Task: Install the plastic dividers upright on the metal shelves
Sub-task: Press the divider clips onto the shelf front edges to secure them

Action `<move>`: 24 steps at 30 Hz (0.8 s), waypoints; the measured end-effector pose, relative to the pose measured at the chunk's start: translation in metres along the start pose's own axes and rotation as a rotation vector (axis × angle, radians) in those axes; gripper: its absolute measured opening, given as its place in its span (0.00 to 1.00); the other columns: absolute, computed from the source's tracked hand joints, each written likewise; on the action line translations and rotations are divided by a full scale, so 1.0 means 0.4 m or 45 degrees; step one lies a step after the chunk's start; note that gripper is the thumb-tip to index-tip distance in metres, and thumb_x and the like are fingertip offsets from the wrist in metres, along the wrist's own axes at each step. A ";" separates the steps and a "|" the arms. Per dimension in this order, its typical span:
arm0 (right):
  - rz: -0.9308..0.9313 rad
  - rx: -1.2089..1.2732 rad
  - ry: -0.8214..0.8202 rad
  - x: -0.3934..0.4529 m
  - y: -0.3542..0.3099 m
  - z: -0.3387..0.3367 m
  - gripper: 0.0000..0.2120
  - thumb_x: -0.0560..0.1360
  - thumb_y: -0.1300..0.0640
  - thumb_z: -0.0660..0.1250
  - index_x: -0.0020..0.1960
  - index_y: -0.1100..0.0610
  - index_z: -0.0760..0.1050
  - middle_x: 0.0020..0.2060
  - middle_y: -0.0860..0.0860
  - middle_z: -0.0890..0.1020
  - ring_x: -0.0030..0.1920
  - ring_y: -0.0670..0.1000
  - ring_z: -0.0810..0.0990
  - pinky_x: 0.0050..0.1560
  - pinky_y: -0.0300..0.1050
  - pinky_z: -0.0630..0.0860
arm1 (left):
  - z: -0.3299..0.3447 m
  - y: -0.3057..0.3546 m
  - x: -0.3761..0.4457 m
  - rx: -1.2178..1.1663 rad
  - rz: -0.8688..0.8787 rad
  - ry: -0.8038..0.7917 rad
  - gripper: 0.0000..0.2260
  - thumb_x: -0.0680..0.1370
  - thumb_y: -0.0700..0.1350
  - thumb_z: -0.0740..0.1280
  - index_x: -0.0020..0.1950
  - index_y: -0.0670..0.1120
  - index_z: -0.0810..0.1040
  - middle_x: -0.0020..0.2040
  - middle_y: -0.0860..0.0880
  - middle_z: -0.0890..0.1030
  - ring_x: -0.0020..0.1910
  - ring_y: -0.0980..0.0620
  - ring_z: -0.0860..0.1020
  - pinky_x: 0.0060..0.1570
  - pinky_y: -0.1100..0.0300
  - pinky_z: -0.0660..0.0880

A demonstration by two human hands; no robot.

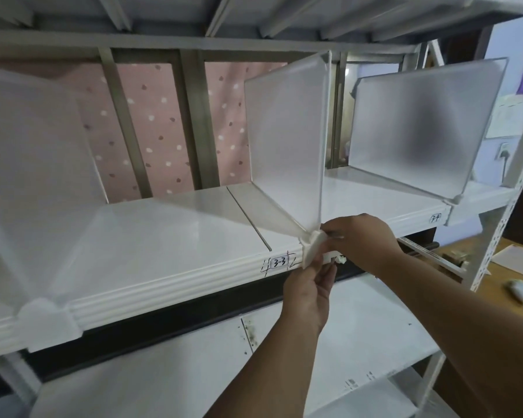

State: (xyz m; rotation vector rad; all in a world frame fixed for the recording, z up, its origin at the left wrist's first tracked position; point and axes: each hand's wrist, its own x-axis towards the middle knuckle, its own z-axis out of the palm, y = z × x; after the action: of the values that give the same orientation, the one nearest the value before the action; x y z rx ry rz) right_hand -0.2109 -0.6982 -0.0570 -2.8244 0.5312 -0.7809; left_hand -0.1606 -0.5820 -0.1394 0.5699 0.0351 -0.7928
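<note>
A frosted plastic divider (287,137) stands upright in the middle of the white metal shelf (175,236). Its white front clip (313,245) sits over the shelf's ribbed front lip, just right of the label "3-3" (280,262). My left hand (310,292) reaches up from below and pinches the lower part of that clip. My right hand (364,236) comes in from the right with its fingers closed on the clip's upper edge. Two more dividers stand on the same shelf, one at the far left (34,164) and one at the right (420,128).
A lower white shelf (194,366) with dark specks lies below. A perforated white upright post (501,206) rises at the right. Beyond it is a wooden table (495,285) with a small white object (517,289). Pink dotted fabric (154,122) hangs behind the shelf.
</note>
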 end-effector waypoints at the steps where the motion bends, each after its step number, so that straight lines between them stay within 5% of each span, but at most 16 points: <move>1: 0.027 0.014 0.016 -0.001 0.001 0.005 0.13 0.65 0.40 0.74 0.49 0.38 0.82 0.40 0.39 0.85 0.44 0.48 0.79 0.37 0.42 0.71 | -0.002 0.003 -0.001 -0.004 -0.008 -0.008 0.07 0.80 0.32 0.70 0.57 0.33 0.82 0.52 0.37 0.85 0.54 0.41 0.83 0.66 0.47 0.77; 9: -0.048 -0.208 0.081 -0.008 -0.025 0.013 0.06 0.69 0.42 0.70 0.34 0.41 0.76 0.28 0.44 0.78 0.34 0.51 0.76 0.31 0.41 0.69 | -0.012 0.019 -0.007 -0.034 -0.040 -0.031 0.06 0.79 0.34 0.71 0.56 0.35 0.83 0.51 0.38 0.88 0.50 0.41 0.86 0.61 0.49 0.81; 16: -0.026 -0.201 0.013 -0.023 -0.065 0.007 0.05 0.72 0.42 0.69 0.42 0.43 0.80 0.34 0.48 0.82 0.39 0.54 0.79 0.34 0.44 0.70 | -0.013 0.035 -0.017 -0.108 -0.036 -0.023 0.06 0.79 0.32 0.69 0.54 0.35 0.84 0.49 0.38 0.88 0.41 0.43 0.88 0.58 0.49 0.81; 20: -0.055 -0.076 -0.019 -0.034 -0.079 -0.002 0.08 0.73 0.48 0.70 0.37 0.47 0.76 0.30 0.48 0.79 0.36 0.54 0.78 0.32 0.44 0.67 | -0.015 0.039 -0.031 -0.074 -0.035 -0.039 0.05 0.79 0.36 0.71 0.54 0.37 0.84 0.47 0.38 0.88 0.42 0.44 0.88 0.68 0.46 0.76; 24: -0.061 0.185 -0.070 -0.039 -0.089 -0.006 0.11 0.71 0.54 0.74 0.34 0.48 0.73 0.32 0.47 0.78 0.36 0.51 0.76 0.32 0.42 0.67 | -0.011 0.050 -0.055 -0.062 0.002 -0.109 0.26 0.70 0.54 0.78 0.61 0.39 0.83 0.56 0.38 0.87 0.56 0.43 0.86 0.71 0.45 0.74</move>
State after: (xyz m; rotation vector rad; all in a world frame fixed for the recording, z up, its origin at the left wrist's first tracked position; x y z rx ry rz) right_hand -0.2141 -0.6598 -0.0533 -2.7248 0.3837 -0.7172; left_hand -0.1619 -0.5539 -0.1286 0.4892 -0.0247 -0.8123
